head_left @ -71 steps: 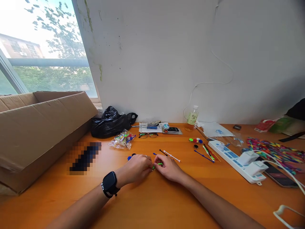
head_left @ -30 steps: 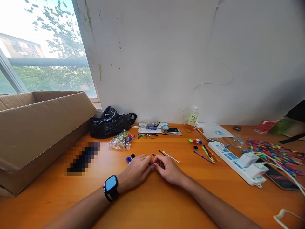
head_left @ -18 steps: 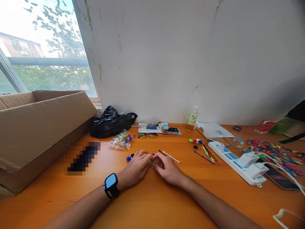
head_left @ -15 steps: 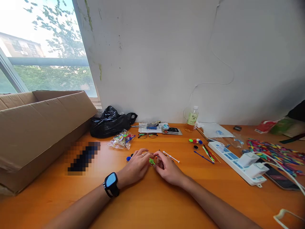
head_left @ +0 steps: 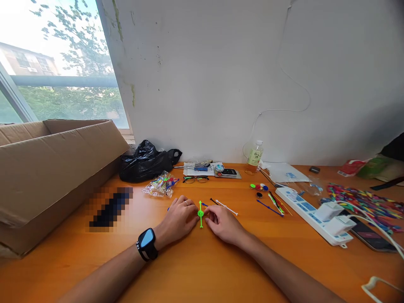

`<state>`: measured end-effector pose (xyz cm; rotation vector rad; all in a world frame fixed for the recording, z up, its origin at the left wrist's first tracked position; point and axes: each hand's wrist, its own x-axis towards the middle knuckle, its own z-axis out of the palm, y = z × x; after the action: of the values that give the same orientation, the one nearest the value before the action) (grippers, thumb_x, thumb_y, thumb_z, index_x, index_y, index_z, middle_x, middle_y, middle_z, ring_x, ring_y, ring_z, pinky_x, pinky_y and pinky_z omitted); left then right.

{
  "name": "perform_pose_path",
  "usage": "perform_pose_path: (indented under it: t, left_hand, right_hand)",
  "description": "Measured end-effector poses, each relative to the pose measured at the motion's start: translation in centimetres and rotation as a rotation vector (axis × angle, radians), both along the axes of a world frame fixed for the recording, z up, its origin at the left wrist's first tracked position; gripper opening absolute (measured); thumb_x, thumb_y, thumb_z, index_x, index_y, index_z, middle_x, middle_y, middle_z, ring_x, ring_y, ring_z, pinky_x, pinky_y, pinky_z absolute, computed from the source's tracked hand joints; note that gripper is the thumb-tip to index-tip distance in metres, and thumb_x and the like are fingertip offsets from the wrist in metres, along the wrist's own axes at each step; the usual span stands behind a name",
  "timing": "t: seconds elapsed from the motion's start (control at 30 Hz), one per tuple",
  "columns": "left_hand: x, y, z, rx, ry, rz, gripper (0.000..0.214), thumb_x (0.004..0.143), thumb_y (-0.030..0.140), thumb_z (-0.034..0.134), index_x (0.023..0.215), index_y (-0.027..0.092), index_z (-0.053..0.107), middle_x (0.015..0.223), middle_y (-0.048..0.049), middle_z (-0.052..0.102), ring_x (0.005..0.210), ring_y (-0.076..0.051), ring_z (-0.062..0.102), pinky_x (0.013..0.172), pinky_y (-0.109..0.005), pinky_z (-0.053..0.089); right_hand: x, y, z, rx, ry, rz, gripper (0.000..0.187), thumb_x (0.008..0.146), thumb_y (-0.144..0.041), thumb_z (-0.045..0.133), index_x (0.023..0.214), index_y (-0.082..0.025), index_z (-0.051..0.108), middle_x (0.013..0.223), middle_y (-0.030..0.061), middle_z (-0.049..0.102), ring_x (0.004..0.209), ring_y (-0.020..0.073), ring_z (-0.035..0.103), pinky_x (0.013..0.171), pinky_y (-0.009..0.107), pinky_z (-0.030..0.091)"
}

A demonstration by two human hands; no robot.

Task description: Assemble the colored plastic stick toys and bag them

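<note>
A bright green arrow spinner, a long thin arrow across a round disc, shows between my two hands. Its arrow points away from me. My left hand, with a ring and a black watch at the wrist, has its fingers closed at the disc's left edge. Just right of the disc, my right hand is loosely curled, thumb and index finger apart with nothing visible between them. Behind the right hand lie a white arrow and a black arrow. A blue piece is partly hidden behind the spinner.
Colored discs, a blue arrow and a white power strip lie to the right. A bag of small parts, glasses and a bottle stand farther back. A cardboard box is at left.
The green piece, mostly covered by my fingers before, now shows whole with its arrow straight. My left fingers have drawn back from over it, and the right fingers have parted from the left.
</note>
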<state>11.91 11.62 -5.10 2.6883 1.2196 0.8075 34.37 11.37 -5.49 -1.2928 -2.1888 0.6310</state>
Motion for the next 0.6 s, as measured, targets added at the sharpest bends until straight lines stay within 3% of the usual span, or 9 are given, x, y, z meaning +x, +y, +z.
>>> perform_pose_path:
  t: [0.17,0.5,0.6]
  left_hand:
    - [0.06,0.15,-0.1,-0.011,0.021,0.014,0.013,0.099,0.023,0.062,0.088,0.023,0.068,0.09,-0.0058,0.068,0.091,-0.025,0.057,0.081,-0.039,0.04]
    - [-0.08,0.3,-0.1,-0.022,-0.016,0.041,0.012,0.101,0.026,0.06,0.096,0.024,0.071,0.095,-0.0071,0.069,0.095,-0.026,0.057,0.084,-0.038,0.042]
    - [-0.31,0.32,0.06,-0.013,-0.032,0.053,0.009,0.098,0.028,0.063,0.101,0.024,0.071,0.096,-0.0076,0.069,0.096,-0.027,0.058,0.085,-0.039,0.043]
  right_hand:
    - [-0.23,-0.28,0.06,0.078,-0.014,0.027,0.011,0.093,-0.016,0.063,0.097,-0.021,0.073,0.086,0.002,0.07,0.075,0.0177,0.061,0.069,0.028,0.042]
    - [-0.34,-0.41,0.29,0.082,-0.034,0.015,0.019,0.095,-0.02,0.064,0.111,-0.022,0.074,0.09,0.0032,0.071,0.079,0.0192,0.063,0.072,0.029,0.043]
    - [0.05,-0.14,0.65,0.096,-0.055,-0.066,0.017,0.097,-0.024,0.063,0.111,-0.022,0.073,0.094,0.0054,0.073,0.079,0.0196,0.064,0.072,0.03,0.044]
